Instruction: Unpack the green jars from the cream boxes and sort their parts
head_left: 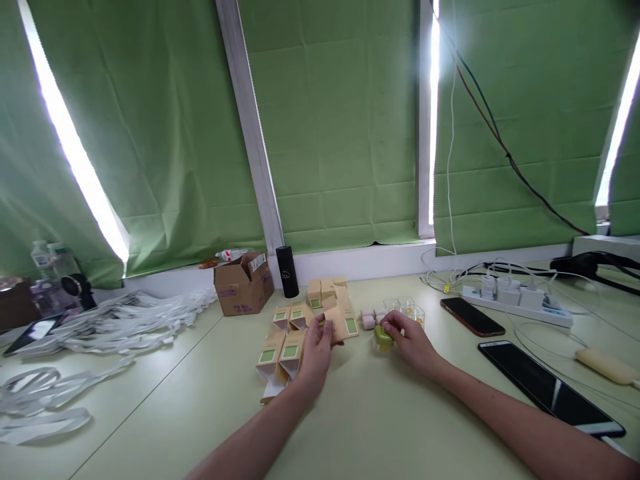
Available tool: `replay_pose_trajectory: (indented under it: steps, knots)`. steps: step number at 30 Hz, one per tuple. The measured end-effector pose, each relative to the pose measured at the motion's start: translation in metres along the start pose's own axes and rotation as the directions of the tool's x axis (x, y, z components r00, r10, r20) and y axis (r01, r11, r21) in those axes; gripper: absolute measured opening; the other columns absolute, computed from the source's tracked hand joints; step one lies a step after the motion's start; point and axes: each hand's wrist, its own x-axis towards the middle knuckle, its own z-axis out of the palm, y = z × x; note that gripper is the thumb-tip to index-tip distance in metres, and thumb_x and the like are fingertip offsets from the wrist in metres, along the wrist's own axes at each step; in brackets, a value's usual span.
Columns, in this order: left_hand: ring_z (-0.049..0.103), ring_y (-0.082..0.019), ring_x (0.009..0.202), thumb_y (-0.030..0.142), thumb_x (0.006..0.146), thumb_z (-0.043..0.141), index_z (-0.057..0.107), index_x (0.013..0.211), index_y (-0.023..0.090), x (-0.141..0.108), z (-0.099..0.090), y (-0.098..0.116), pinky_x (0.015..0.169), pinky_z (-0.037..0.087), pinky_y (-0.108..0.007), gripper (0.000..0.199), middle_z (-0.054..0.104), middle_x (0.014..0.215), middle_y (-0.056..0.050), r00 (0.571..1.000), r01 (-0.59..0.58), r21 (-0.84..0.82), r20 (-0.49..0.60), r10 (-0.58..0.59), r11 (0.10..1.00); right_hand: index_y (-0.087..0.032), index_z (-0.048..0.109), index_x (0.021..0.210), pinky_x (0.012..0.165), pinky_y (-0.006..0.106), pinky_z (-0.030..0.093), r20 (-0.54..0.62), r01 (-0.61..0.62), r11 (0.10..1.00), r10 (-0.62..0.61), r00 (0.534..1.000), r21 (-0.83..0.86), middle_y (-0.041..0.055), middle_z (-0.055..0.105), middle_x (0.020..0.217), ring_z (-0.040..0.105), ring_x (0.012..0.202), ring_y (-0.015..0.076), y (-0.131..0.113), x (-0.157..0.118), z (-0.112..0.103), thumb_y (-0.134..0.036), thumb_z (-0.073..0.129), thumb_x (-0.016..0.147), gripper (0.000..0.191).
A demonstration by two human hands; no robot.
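So the little green-topped container (pixel 383 335) is just right of lower centre, pinched in the right hand's (pixel 415 345) fingers. Left hand (pixel 316 352) has a kraft carton (pixel 336 323) gripped nearby. Looks like a handling step, one item each; I'd say the carton calls for a light grip. Pinkish pieces (pixel 369 323) sit between, more kraft boxes (pixel 292 349) to the left.
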Motion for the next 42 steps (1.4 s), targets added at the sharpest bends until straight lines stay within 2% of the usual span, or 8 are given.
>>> replay_pose_trajectory:
  steps: [4, 10, 16, 21, 25, 30, 36, 42]
  knots:
    - [0.067, -0.018, 0.084, 0.059, 0.079, 0.078, 0.064, 0.105, 0.018, -0.002, 0.001, -0.002, 0.066, 0.057, -0.028, 0.050, 0.072, 0.107, -0.009, 0.997, 0.066, -0.172, -0.018, -0.070, 0.983, -0.023, 0.064, 0.084, 0.066, 0.032, 0.047, 0.064, 0.032, 0.994, -0.026, 0.998, -0.100, 0.0004, 0.067, 0.075, 0.059, 0.069, 0.0191, -0.006, -0.003, 0.000, -0.046, 0.049, 0.099, 0.031]
    - [0.067, -0.016, 0.076, 0.044, 0.085, 0.077, 0.067, 0.101, 0.016, -0.003, 0.003, -0.003, 0.061, 0.058, -0.028, 0.033, 0.074, 0.102, -0.009, 0.980, 0.188, -0.318, -0.003, -0.199, 0.929, -0.023, 0.065, 0.088, 0.073, 0.035, 0.051, 0.107, 0.038, 0.993, -0.025, 0.994, -0.116, 0.0018, 0.072, 0.081, 0.065, 0.076, 0.0210, -0.008, -0.005, 0.000, -0.042, 0.051, 0.098, 0.026]
    - [0.071, -0.019, 0.077, 0.034, 0.094, 0.068, 0.066, 0.106, 0.015, -0.004, 0.004, -0.004, 0.062, 0.058, -0.030, 0.023, 0.074, 0.099, -0.010, 0.969, 0.240, -0.351, 0.023, -0.247, 0.905, -0.023, 0.070, 0.103, 0.087, 0.041, 0.052, 0.010, 0.057, 0.994, -0.056, 0.998, -0.094, 0.0063, 0.076, 0.101, 0.069, 0.095, 0.0246, -0.030, -0.002, -0.004, -0.047, 0.054, 0.096, 0.029]
    - [0.071, -0.020, 0.079, 0.037, 0.090, 0.073, 0.068, 0.106, 0.015, -0.006, 0.005, 0.002, 0.065, 0.058, -0.031, 0.028, 0.075, 0.101, -0.011, 0.980, 0.198, -0.381, 0.064, -0.187, 0.903, -0.023, 0.070, 0.110, 0.088, 0.042, 0.053, 0.067, 0.032, 0.999, -0.029, 0.997, -0.041, 0.0088, 0.076, 0.109, 0.067, 0.098, 0.0258, -0.071, 0.003, -0.004, -0.052, 0.060, 0.093, 0.035]
    - [0.071, -0.020, 0.082, 0.036, 0.081, 0.083, 0.070, 0.105, 0.016, -0.008, 0.007, 0.008, 0.069, 0.057, -0.029, 0.034, 0.076, 0.102, -0.010, 0.983, 0.181, -0.397, 0.080, -0.163, 0.900, -0.021, 0.070, 0.117, 0.089, 0.042, 0.053, 0.184, -0.108, 0.993, 0.113, 0.976, -0.040, 0.0111, 0.076, 0.112, 0.067, 0.101, 0.0282, -0.092, 0.013, 0.004, -0.060, 0.067, 0.085, 0.051]
    - [0.070, -0.017, 0.082, 0.044, 0.077, 0.086, 0.071, 0.109, 0.018, -0.010, 0.008, 0.009, 0.071, 0.055, -0.026, 0.044, 0.076, 0.099, -0.008, 0.988, 0.154, -0.403, 0.059, -0.142, 0.902, -0.019, 0.075, 0.099, 0.082, 0.040, 0.054, 0.332, -0.193, 0.959, 0.118, 0.936, 0.205, 0.0113, 0.079, 0.102, 0.071, 0.096, 0.0298, -0.099, 0.026, 0.021, -0.065, 0.076, 0.075, 0.052]
    - [0.069, -0.021, 0.088, 0.048, 0.085, 0.076, 0.065, 0.124, 0.019, -0.014, 0.004, 0.014, 0.080, 0.056, -0.036, 0.049, 0.075, 0.107, -0.010, 0.993, 0.048, -0.306, 0.115, -0.013, 0.951, -0.018, 0.073, 0.089, 0.084, 0.039, 0.057, 0.236, -0.295, 0.832, 0.204, 0.950, 0.470, 0.0115, 0.079, 0.094, 0.074, 0.092, 0.0299, -0.088, 0.026, 0.030, -0.068, 0.085, 0.063, 0.058]
    - [0.063, -0.026, 0.115, 0.030, 0.084, 0.075, 0.055, 0.138, 0.022, -0.019, 0.008, 0.015, 0.092, 0.051, -0.036, 0.058, 0.065, 0.135, -0.013, 0.961, -0.109, -0.129, 0.241, 0.138, 0.986, -0.018, 0.071, 0.090, 0.071, 0.035, 0.056, 0.126, -0.290, 0.843, 0.261, 0.957, 0.453, 0.0109, 0.078, 0.081, 0.072, 0.077, 0.0256, -0.070, 0.024, 0.028, -0.077, 0.077, 0.067, 0.063]
